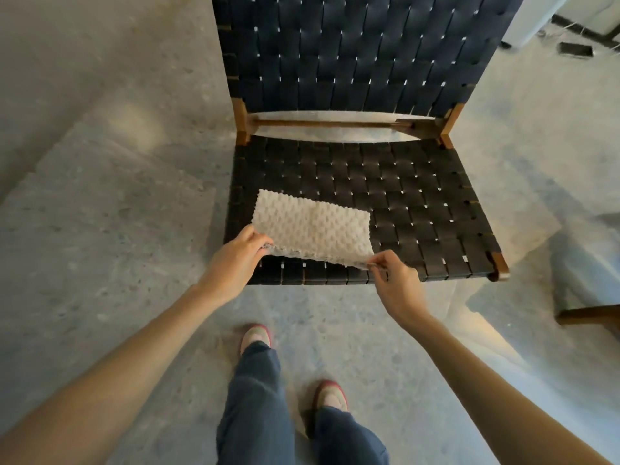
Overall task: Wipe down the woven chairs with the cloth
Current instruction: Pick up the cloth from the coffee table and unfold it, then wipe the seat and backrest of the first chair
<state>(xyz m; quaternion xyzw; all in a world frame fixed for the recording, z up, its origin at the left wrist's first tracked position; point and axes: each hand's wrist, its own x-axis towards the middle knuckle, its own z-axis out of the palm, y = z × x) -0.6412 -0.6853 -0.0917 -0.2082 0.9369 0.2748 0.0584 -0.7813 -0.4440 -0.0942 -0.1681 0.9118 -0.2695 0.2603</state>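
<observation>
Cloth [312,226] spread flat on chair seat [419,209], front-left corner.
L hand [236,256] and R hand [394,275] each pinch a near corner; long axis runs L–R, unwiped seat lies to the R.

Black woven chair [385,182]; white cloth [312,229] (bumpy dots).

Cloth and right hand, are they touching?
Touching. The head view shows the right hand pinching the near right corner of the cloth.
</observation>
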